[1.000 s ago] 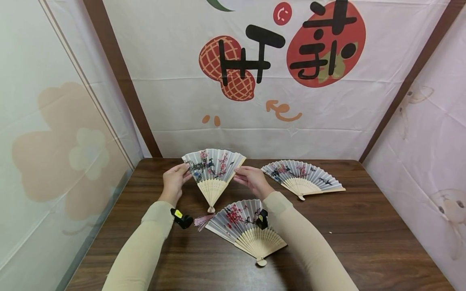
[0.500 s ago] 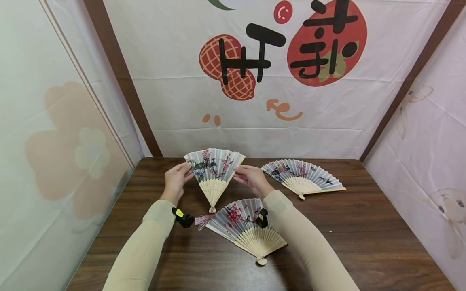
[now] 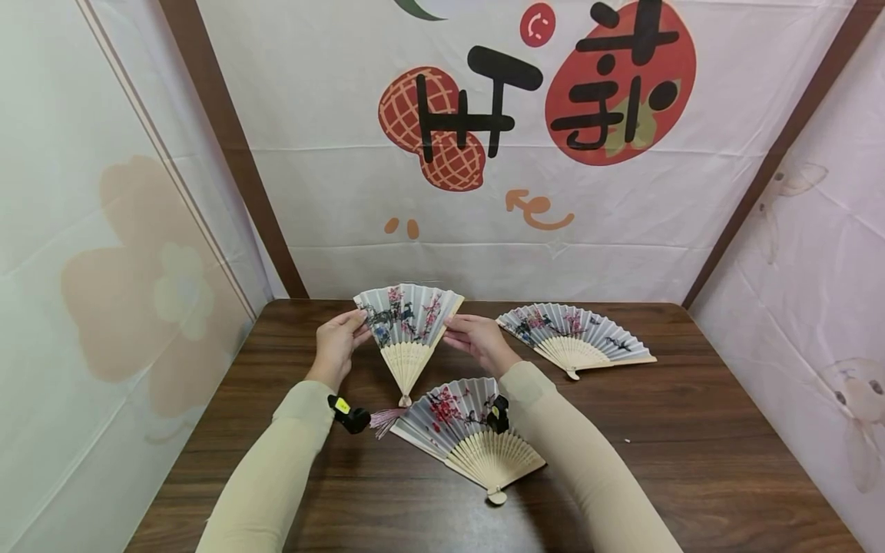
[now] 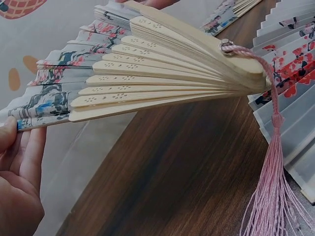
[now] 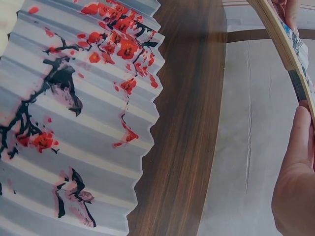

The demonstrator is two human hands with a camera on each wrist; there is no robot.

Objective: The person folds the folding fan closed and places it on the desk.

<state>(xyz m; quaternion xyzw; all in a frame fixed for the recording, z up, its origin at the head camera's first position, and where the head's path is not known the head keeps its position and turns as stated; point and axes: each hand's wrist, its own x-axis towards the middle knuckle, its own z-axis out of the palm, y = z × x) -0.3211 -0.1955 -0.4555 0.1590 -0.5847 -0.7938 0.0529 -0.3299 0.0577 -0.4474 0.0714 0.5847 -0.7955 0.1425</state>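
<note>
Head view shows the half-open fan (image 3: 406, 326) at frame centre, held upright between both hands; left hand (image 3: 336, 344) pinches its left edge; right hand (image 3: 477, 341) pinches its right guard.

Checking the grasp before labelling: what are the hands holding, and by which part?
The raised fan: left hand pinches its left outer edge, right hand its right outer rib.

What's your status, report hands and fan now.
Left hand and right hand pinch held fan's outer edges, half open above table. Two open fans lie flat nearby, clear.
</note>
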